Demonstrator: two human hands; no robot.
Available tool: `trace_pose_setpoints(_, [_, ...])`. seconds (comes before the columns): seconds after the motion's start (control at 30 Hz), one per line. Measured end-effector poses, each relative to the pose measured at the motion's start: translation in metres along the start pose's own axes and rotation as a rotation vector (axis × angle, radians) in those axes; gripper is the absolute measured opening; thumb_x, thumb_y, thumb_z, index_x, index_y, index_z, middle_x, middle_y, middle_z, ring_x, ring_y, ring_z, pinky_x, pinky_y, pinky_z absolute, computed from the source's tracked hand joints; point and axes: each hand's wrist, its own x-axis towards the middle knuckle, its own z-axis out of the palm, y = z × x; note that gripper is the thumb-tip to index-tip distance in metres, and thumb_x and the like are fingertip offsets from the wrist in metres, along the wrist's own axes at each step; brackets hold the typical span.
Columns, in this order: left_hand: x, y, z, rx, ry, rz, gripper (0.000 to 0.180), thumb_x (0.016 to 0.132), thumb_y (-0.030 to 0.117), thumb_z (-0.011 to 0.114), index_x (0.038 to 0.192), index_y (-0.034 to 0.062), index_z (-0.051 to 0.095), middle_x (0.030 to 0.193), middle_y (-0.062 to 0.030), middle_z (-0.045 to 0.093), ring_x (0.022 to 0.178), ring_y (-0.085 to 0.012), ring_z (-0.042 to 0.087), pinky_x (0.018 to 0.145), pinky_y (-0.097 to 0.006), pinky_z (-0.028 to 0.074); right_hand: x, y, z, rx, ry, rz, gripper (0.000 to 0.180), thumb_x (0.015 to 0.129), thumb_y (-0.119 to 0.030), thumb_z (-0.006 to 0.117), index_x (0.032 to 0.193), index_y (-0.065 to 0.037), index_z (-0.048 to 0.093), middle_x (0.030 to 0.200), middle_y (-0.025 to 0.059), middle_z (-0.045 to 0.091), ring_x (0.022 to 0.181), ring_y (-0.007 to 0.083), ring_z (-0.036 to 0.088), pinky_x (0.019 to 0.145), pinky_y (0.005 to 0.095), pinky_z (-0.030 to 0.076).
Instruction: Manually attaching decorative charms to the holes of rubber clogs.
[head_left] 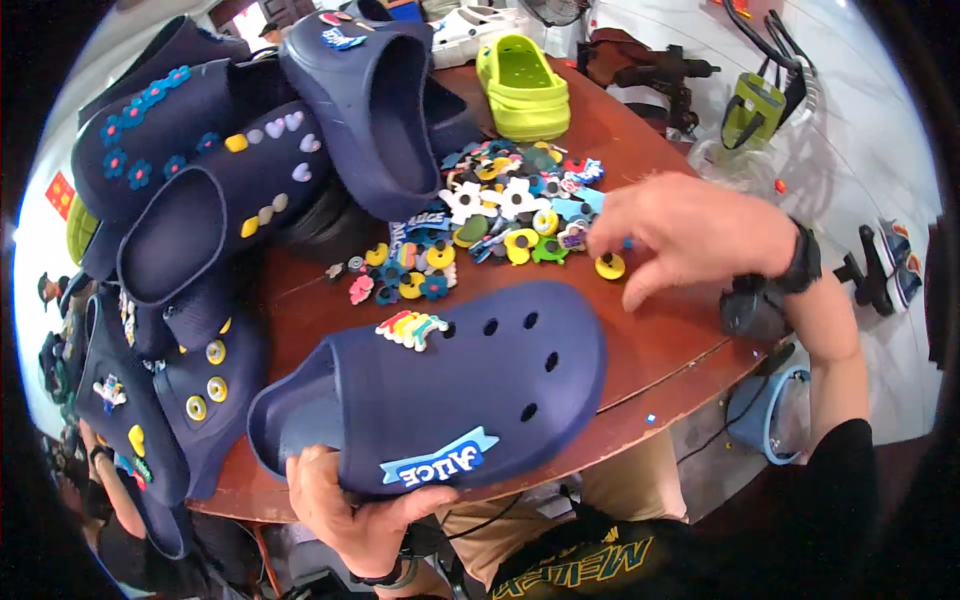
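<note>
A person's left grip [350, 515], at lower center of the frame, clasps the lower edge of a large navy clog [470, 385] beside its heel opening. The clog lies across the center of the reddish-brown surface [650, 345], toe pointing right, with a multicolored charm [410, 328] on its upper side, a blue banner-shaped charm [440, 460] on its lower side and dark holes around the toe. At right of center, the right grip [700, 225] is released, thumb parted from the fingers beside a round yellow charm [610, 266]. A heap of assorted charms [500, 215] spreads just above the clog. More navy clogs [170, 235], several dotted with flowers, hearts and rings, crowd the left of the frame. Beyond the heap, at top center, sits a lime-green clog [523, 90]; a green bag [755, 108] stands at upper right.
</note>
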Motion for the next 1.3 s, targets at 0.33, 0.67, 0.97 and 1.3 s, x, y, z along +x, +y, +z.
trace_pose_setpoints(0.33, [0.006, 0.005, -0.002, 0.044, -0.023, 0.111, 0.078, 0.033, 0.059, 0.086, 0.077, 0.0061, 0.049, 0.064, -0.0049, 0.046, 0.058, -0.0262, 0.043, 0.055, -0.037, 0.033, 0.000, -0.024, 0.012, 0.511, 0.285, -0.024, 0.015, 0.090, -0.009, 0.061, 0.100, 0.000, 0.066, 0.093, 0.0115, 0.069, 0.087, 0.0194, 0.065, 0.081, 0.0295, 0.049])
trace_pose_setpoints(0.67, [0.016, 0.012, -0.001, 0.017, -0.037, 0.181, 0.072, 0.039, 0.054, 0.088, 0.077, 0.0072, 0.049, 0.063, -0.0028, 0.046, 0.054, -0.0229, 0.045, 0.054, -0.035, 0.031, 0.052, -0.045, 0.002, 0.783, -0.072, -0.023, 0.023, 0.092, -0.016, 0.060, 0.106, 0.002, 0.065, 0.093, 0.0054, 0.068, 0.088, 0.0094, 0.061, 0.082, 0.0262, 0.048])
trace_pose_setpoints(0.97, [0.019, 0.009, -0.006, -0.002, -0.076, 0.200, 0.068, 0.044, 0.052, 0.088, 0.081, 0.0083, 0.050, 0.062, -0.0010, 0.045, 0.052, -0.0200, 0.044, 0.054, -0.033, 0.029, 0.058, -0.051, 0.002, 0.298, 0.098, -0.238, 0.016, 0.087, -0.016, 0.066, 0.092, -0.001, 0.067, 0.085, 0.0082, 0.067, 0.078, 0.0171, 0.063, 0.074, 0.0285, 0.049])
trace_pose_setpoints(1.3, [0.020, 0.010, -0.005, 0.005, -0.055, 0.233, 0.069, 0.045, 0.053, 0.088, 0.082, 0.0086, 0.050, 0.063, -0.0012, 0.045, 0.053, -0.0202, 0.045, 0.054, -0.034, 0.030, 0.042, -0.073, 0.029, 0.076, 0.430, -0.196, 0.002, 0.080, -0.003, 0.063, 0.083, -0.002, 0.063, 0.069, 0.0108, 0.054, 0.070, 0.0287, 0.052, 0.064, 0.0382, 0.041])
